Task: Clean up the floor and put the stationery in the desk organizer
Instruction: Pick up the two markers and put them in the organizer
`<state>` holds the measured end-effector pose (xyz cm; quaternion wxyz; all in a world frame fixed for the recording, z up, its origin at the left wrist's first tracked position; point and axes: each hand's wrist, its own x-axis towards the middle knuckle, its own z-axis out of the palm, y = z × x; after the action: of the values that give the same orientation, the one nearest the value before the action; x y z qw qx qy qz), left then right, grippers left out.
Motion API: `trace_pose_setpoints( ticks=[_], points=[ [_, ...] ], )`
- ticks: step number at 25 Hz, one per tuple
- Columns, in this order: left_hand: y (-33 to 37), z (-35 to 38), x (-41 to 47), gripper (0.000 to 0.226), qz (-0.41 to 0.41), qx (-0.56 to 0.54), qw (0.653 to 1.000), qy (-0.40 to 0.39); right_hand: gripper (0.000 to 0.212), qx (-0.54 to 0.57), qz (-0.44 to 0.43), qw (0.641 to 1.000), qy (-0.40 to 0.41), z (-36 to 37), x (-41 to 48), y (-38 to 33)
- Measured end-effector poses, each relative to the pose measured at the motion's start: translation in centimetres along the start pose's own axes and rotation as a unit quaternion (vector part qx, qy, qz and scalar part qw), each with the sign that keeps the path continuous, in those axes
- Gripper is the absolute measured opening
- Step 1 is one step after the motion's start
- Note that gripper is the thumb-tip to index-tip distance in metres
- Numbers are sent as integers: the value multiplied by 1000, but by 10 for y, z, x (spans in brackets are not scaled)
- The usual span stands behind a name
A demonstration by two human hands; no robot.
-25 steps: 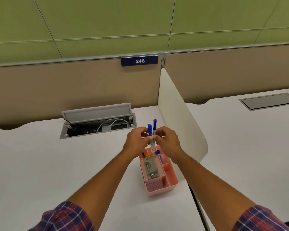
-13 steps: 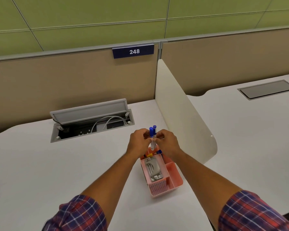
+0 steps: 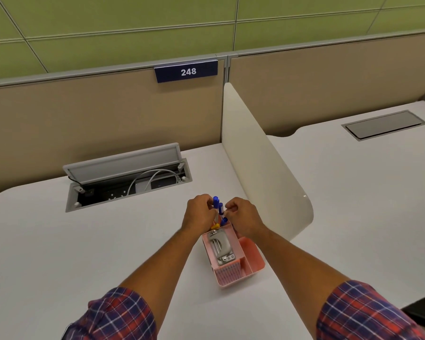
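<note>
Both hands have sunk closer to the pink organizer (image 3: 252, 266) since a moment ago. Left hand (image 3: 198, 212) and right hand (image 3: 243, 217) pinch blue-capped pens (image 3: 216, 204) upright over its far compartment.

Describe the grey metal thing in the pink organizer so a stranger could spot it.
On the white desk, beside the cream divider, stands a pink organizer. The grey metal tool, seemingly a hole punch, fills its left compartment, the only metallic item, nearer than the blue-capped pens.
</note>
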<state>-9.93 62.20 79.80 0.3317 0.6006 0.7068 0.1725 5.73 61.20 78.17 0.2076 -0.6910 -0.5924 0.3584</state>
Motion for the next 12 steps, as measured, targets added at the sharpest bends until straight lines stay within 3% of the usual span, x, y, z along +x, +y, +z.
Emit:
trace_pose_setpoints(
  ticks=[12],
  points=[
    [-2, -4, -52, 17, -12, -31, 998, 45, 19, 24, -2, 1000, 13, -17, -58, 14]
  ],
)
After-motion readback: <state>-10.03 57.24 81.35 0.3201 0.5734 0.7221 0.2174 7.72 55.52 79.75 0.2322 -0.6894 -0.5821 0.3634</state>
